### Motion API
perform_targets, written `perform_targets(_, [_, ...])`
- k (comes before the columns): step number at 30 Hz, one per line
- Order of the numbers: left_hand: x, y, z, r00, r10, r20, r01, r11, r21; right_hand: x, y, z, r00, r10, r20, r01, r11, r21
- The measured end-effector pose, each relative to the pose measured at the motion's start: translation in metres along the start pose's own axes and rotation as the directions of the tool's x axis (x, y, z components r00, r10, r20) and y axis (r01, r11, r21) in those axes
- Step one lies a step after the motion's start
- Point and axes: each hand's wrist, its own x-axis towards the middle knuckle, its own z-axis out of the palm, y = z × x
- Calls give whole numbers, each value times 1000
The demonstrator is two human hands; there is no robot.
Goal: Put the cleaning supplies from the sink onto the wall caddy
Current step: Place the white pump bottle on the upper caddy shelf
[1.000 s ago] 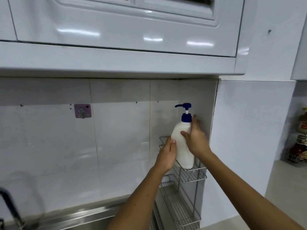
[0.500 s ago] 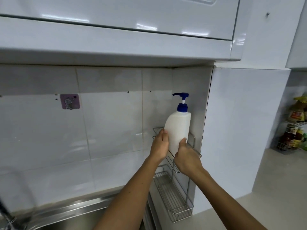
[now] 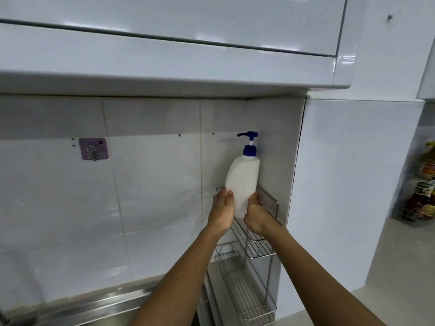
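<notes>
A white pump bottle (image 3: 243, 177) with a blue pump head stands upright in the top shelf of the wire wall caddy (image 3: 259, 249), which is fixed in the tiled corner. My left hand (image 3: 221, 211) presses against the bottle's lower left side. My right hand (image 3: 255, 214) wraps the bottle's lower right side at the caddy's rim. The bottle's base is hidden behind my hands. The caddy's lower shelf (image 3: 244, 292) holds nothing that I can see.
The steel sink rim (image 3: 98, 304) runs along the bottom left, below the tiled wall. A purple adhesive hook (image 3: 93, 148) sticks to the tiles at left. White cabinets hang overhead. A rack of sauce bottles (image 3: 423, 184) stands at the far right.
My right hand slid from the bottle's neck down to its base. The bottle settled lower into the top shelf, and both hands stay on it.
</notes>
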Motion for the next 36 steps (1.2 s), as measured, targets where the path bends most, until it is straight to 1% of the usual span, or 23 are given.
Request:
perform_targets(4, [-13,20,-5,999,-31,6,31,996,80,20,0,11,998,-31,51,34,998,-54])
perform_targets(6, [-7,16,-5,999,-37,13,35,992,121,28,0,17,995,-46,92,53,996,-75])
perform_targets(9, [1,10,-3,1000,-11,29,5,983,185,42,1,23,992,-55,113,66,992,-104])
perform_targets(14, [2,6,-4,999,8,31,-14,979,202,53,5,23,993,-17,114,27,996,-89])
perform_targets(19, [-8,14,-14,997,-24,67,15,990,141,46,5,20,996,-32,83,36,998,-42])
perform_targets(21, [-20,16,-22,996,-17,83,4,988,153,42,-2,16,999,-35,23,34,999,15])
perform_targets(23, [-32,15,-33,997,-3,76,-12,980,200,34,-12,16,996,-17,-90,20,999,33])
perform_targets(25, [-44,10,-46,999,-17,41,6,969,245,19,-24,24,986,-47,-161,40,998,-44])
perform_targets(26, [-50,6,-54,999,-26,22,19,962,273,12,-28,28,979,-87,-185,67,992,-111])
perform_targets(28, [-63,-5,-68,1000,-23,4,21,938,345,1,-34,35,944,-211,-255,132,947,-293])
perform_targets(30, [-76,-19,-85,1000,-30,2,26,905,424,-8,-41,42,904,-300,-304,152,891,-429])
perform_targets(32, [-90,-36,-109,999,-35,-22,41,874,483,-21,-56,59,883,-372,-288,196,848,-492])
perform_targets(34, [-97,-56,-124,998,-47,-40,62,835,547,-31,-62,85,873,-419,-248,252,825,-506])
perform_targets(36, [-109,-75,-124,995,-91,-29,90,798,595,-42,-50,111,905,-389,-171,255,819,-513])
